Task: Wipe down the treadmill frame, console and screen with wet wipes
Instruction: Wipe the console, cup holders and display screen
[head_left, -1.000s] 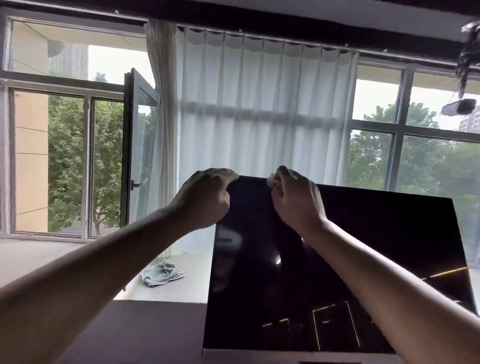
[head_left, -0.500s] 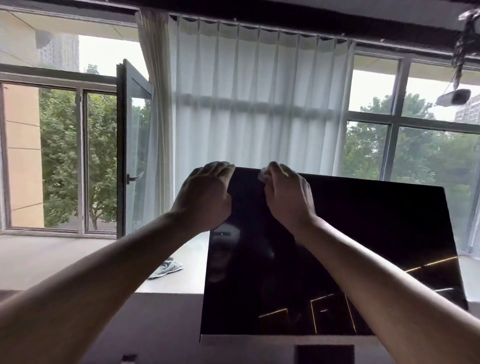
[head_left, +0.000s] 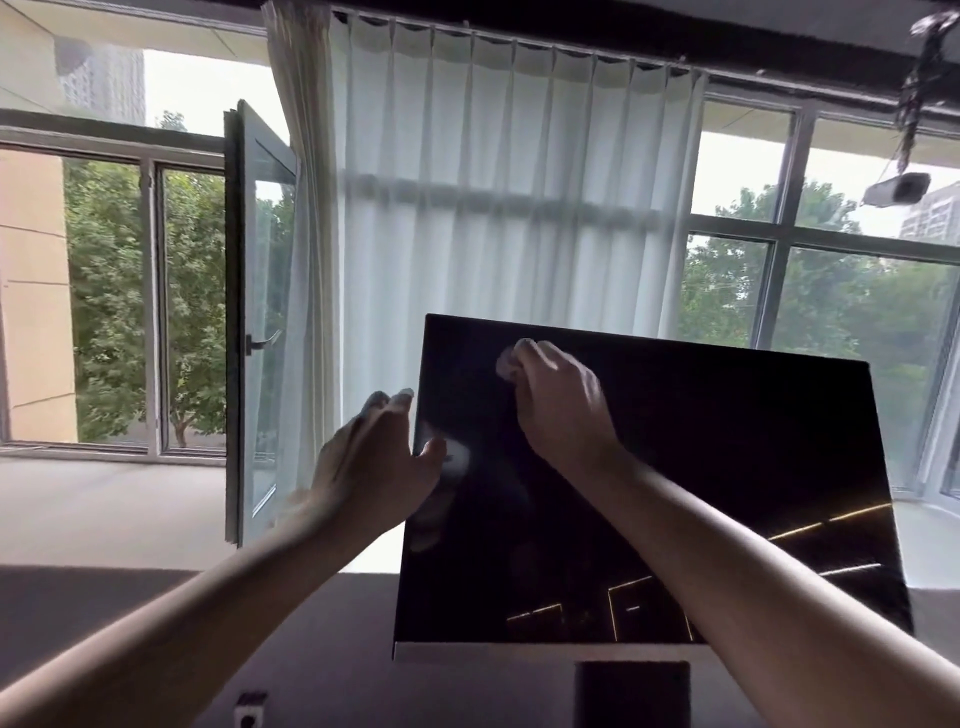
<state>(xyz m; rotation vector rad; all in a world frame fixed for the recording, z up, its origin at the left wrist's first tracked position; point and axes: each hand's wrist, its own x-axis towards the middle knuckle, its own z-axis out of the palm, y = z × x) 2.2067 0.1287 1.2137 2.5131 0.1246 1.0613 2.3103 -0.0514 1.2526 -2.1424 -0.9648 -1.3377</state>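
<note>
A white pleated curtain (head_left: 493, 208) hangs behind the work, covering the middle of a wide window wall. To its left 1 window sash (head_left: 260, 322) stands swung open into the room, and green trees (head_left: 119, 291) show through the glass on both sides. At the upper right a small grey device (head_left: 896, 189) hangs from the ceiling.

Both bare forearms reach up from the bottom edge. The right one crosses the lower right part of the screen (head_left: 727, 467) and hides some of it.

The screen is a large, glossy black panel, tilted back, standing in the middle right of the view. It is dark and mirrors thin yellow lines of light low down, with a silver strip (head_left: 519, 652) along its bottom edge.

The right hand (head_left: 561, 405) has its fingers curled round a bunched white wet wipe (head_left: 509, 358), held against the screen's upper left area. The left hand (head_left: 369, 462) is spread, fingers straight, holding nothing, at the screen's left edge, with the thumb in front of the glass. Blur hides whether it touches.
</note>
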